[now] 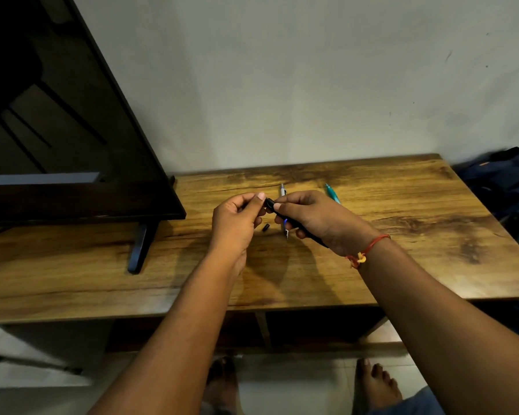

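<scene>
Wooden table [402, 223]: right hand [312, 218] grips black pen [270, 202], mostly hidden; left hand [237, 218] pinches end.

television [72, 130], teal pen [332, 194], blue backpack [504, 181]

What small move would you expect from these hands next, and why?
Probably the left hand lets go and picks up the small black piece lying on the table just below, to fit it onto the black pen. The right hand grips that pen, the left seems to pinch its end, and the piece lies loose right beneath them.
</scene>
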